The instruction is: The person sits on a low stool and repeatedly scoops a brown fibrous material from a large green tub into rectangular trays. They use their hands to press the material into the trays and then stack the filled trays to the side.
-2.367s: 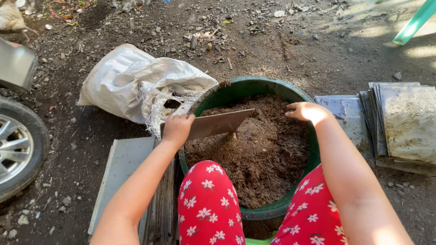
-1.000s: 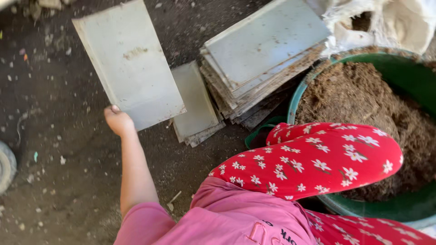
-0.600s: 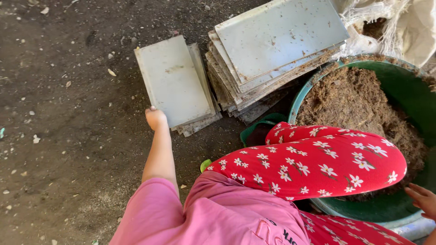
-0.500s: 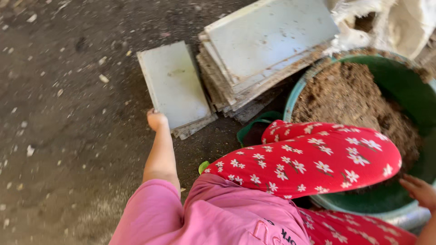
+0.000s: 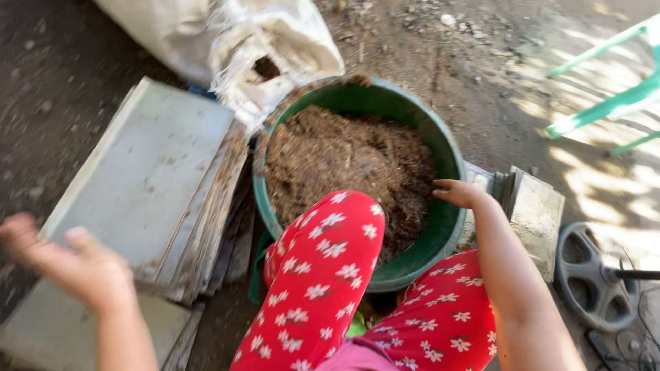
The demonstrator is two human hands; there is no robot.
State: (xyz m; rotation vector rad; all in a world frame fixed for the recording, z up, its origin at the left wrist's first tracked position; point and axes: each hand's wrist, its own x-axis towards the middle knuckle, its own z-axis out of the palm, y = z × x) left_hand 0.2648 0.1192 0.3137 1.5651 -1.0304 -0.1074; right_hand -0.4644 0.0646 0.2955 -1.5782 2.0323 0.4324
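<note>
A person sits over a green tub of brown soil, with flat grey panels stacked beside it.

The blurred left hand (image 5: 72, 264) hovers, fingers spread and empty, above the grey panel stack (image 5: 148, 185). The right hand (image 5: 459, 194), fingers loosely curled, rests on the green tub (image 5: 440, 144) rim. Beyond the tub lies a white sack (image 5: 227, 34).

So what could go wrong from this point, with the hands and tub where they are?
The green tub is heaped with brown soil, and the right hand rests on its rim, so leaning there might tip it or spill soil. The left hand hangs empty over the uneven stack of grey flat sheets, which might slide if knocked.
</note>
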